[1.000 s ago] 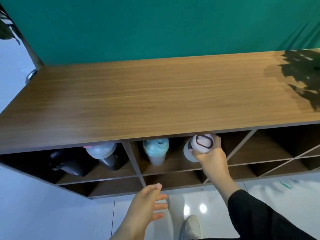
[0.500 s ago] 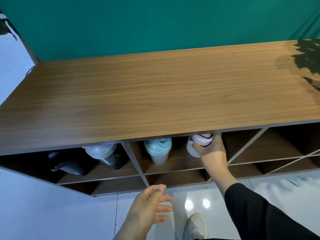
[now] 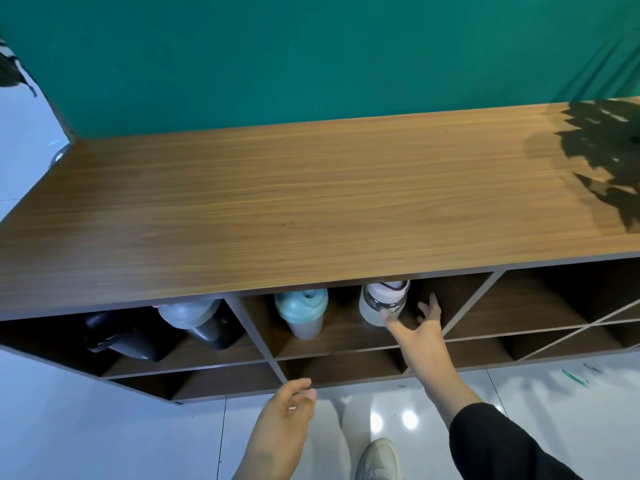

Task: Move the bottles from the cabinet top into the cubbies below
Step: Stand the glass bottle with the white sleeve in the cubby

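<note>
A white-lidded clear bottle [image 3: 381, 303] stands upright in the middle upper cubby, right of a teal-lidded shaker bottle [image 3: 302, 315]. My right hand [image 3: 420, 329] is inside that cubby with fingers spread; its thumb tip touches the white bottle's side, and nothing is gripped. The left upper cubby holds a grey-lidded dark bottle [image 3: 197, 320] and a black bottle [image 3: 119, 336] lying tilted. My left hand [image 3: 285, 415] hovers loosely curled in front of the lower cubbies, holding nothing. The wooden cabinet top [image 3: 311, 202] carries no bottles.
Upper cubbies to the right [image 3: 540, 306] with diagonal dividers hold nothing. A plant's shadow [image 3: 609, 150] falls on the top's right end. A green wall backs the cabinet. My shoe [image 3: 379, 459] stands on the glossy white floor below.
My right hand set the white bottle down in the middle cubby and let go, fingers spreading to its right. My left hand stayed low in front.
</note>
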Motion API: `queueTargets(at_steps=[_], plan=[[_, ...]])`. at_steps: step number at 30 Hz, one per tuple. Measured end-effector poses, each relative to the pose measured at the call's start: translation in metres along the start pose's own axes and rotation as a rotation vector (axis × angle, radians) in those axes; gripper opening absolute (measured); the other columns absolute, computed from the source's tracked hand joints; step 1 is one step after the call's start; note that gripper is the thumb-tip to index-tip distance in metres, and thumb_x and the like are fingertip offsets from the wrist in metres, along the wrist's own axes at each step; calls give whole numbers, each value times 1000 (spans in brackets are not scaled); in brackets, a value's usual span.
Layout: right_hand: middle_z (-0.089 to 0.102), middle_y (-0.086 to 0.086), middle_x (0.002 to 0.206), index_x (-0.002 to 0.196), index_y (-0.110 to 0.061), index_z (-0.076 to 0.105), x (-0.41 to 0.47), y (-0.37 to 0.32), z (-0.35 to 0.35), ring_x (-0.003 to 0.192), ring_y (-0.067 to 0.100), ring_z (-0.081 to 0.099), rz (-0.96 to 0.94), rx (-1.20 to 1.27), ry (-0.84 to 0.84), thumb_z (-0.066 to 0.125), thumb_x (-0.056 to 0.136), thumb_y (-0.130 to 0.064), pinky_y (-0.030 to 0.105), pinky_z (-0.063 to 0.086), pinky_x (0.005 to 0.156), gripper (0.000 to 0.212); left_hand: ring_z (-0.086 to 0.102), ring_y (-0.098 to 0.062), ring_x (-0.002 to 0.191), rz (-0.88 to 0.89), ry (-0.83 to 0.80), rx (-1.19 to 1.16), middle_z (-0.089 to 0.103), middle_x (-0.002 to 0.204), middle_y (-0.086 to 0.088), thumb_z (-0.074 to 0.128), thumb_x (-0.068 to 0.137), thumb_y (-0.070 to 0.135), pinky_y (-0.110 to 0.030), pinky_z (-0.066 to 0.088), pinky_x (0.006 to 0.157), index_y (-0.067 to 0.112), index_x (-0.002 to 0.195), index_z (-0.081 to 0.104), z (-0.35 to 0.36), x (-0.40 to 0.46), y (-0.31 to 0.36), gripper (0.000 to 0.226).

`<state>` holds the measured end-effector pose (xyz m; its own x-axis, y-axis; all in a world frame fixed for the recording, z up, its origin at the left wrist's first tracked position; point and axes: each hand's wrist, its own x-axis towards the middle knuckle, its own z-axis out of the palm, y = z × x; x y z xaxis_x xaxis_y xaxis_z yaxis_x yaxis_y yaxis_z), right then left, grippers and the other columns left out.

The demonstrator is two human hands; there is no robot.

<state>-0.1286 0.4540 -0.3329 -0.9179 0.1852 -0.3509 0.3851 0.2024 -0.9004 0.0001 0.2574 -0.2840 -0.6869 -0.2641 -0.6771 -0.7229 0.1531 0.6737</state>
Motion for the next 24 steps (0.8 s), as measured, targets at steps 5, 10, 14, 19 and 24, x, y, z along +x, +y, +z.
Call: queueTargets(at_steps=[5, 10, 14, 19, 24], plan=[[35, 4, 156, 154, -32, 21, 14, -6, -2, 142, 32, 32, 130, 123, 20, 32, 95, -62, 38, 27, 107, 67, 50, -13, 131, 73, -104, -108, 53, 142, 4, 50, 100, 10, -31, 35, 114, 21, 153, 36, 45, 13, 19, 56], [53, -2, 140, 143, -20, 45, 28, -3, 11, 132, 29, 46, 271, 228, 12, 37, 78, -80, 40, 31, 112, 89, 35, -12, 143, 137, -139, -151, 32, 161, 1, 44, 95, 2, -27, 31, 111, 26, 160, 14, 85, 43, 58, 75], [61, 8, 132, 136, -14, 53, 27, 0, 14, 120, 29, 56, 240, 245, -4, 38, 91, -64, 40, 42, 100, 69, 43, -3, 113, 199, -162, -135, 45, 143, 14, 45, 93, 2, -18, 31, 93, 37, 158, 13, 101, 53, 78, 80], [57, -10, 128, 141, -29, 48, 29, 17, 20, 120, 22, 53, 265, 355, 11, 38, 83, -69, 46, 36, 110, 72, 42, -8, 122, 236, -153, -115, 42, 140, 19, 47, 95, 6, -23, 32, 98, 40, 157, 14, 103, 58, 84, 78], [64, 4, 122, 135, -34, 48, 22, 17, 17, 117, 30, 56, 263, 382, 70, 36, 82, -65, 54, 42, 105, 63, 46, -13, 136, 269, -148, -87, 50, 149, 13, 55, 93, 24, -36, 35, 114, 42, 151, 34, 102, 74, 89, 64]])
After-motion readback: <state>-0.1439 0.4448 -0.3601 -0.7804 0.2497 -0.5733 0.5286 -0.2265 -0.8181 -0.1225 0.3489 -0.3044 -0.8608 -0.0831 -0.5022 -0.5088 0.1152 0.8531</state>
